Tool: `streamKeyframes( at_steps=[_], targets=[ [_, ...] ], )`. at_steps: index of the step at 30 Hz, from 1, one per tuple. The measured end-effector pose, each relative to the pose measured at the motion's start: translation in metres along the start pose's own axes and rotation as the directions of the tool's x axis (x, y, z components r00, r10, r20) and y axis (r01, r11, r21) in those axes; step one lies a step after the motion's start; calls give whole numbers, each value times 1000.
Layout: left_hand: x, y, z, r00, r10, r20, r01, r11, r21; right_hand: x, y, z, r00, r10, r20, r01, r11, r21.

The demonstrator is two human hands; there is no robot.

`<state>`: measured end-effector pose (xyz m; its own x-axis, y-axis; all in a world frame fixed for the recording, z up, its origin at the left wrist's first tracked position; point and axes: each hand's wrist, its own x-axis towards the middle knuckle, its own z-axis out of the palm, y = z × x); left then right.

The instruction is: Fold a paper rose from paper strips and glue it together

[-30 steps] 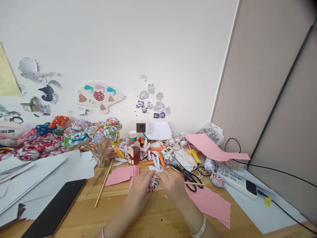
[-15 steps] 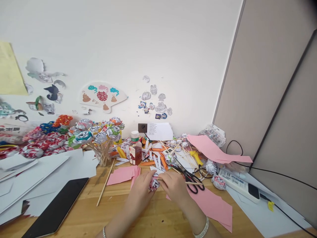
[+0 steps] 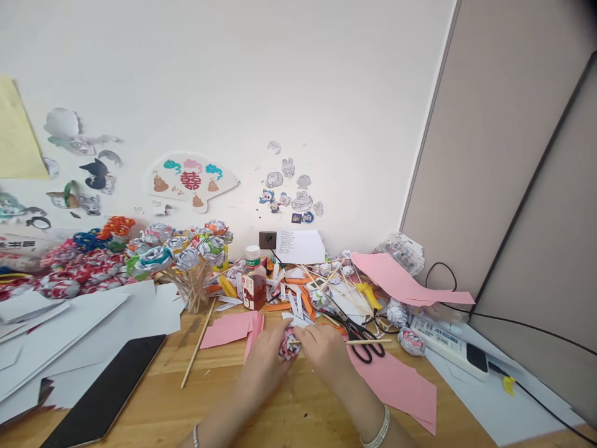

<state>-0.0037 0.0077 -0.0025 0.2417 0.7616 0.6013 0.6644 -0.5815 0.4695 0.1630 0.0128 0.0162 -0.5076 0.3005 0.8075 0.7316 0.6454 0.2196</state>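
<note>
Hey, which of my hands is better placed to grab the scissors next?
Probably your right hand: it's nearer the scissors, though it would have to release the wooden stick first. Your left hand is farther away, holding the paper flower.

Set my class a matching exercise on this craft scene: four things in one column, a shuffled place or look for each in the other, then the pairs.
Column one:
1. paper flower
2. scissors
3. bottle
4. black slab

Column two:
A. standing upright, white-capped
B. lying flat, left of both hands
C. black-handled, with finger loops
D. between the left hand and right hand

Pairs: 1-D, 2-C, 3-A, 4-B
</note>
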Motion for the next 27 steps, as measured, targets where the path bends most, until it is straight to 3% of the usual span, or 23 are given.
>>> streamKeyframes(
  at_steps=[4,8,14,21,27],
  targets=[
    [2,9,-6,991,-133,0,132,982,-135,1,3,-3,987,158,-5,-155,970,186],
    [3,11,-9,994,-109,23,112,958,-262,4,3,-8,939,343,31,-332,875,352],
    [6,-2,-4,992,-112,59,126,882,-455,11,0,-14,848,508,150,-517,734,441],
    [6,-4,-5,989,-125,76,141,680,-719,11,1,-16,806,562,185,-570,656,495],
    [4,-2,-8,935,-263,236,340,490,-802,13,-2,-18,849,509,142,-506,707,494]
  ],
)
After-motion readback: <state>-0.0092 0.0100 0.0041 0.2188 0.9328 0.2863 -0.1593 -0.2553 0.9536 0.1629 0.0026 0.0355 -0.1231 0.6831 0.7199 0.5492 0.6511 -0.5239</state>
